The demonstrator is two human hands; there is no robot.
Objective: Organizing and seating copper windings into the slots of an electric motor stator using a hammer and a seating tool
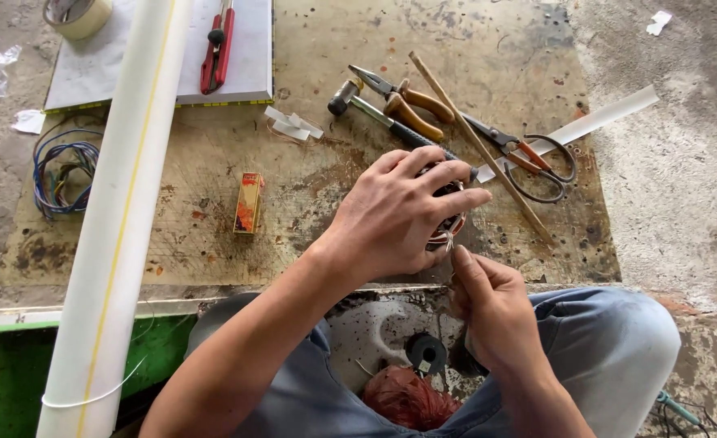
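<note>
My left hand [403, 212] is cupped over a round wound coil of copper wire [449, 227], gripping it on the brown board [212, 178]. My right hand [488, 304] sits just below it, fingers pinched on thin strands at the coil's lower edge. Most of the coil is hidden under my left fingers.
Beyond the hands lie a hammer [375, 112], pliers [407, 93], scissors [529, 158] and a thin wooden stick [480, 146]. A long white roll [123, 211] crosses the left side. A small orange box [249, 203], red cutters [218, 45], a tape roll [77, 15] and blue wire bundle [62, 170] lie left.
</note>
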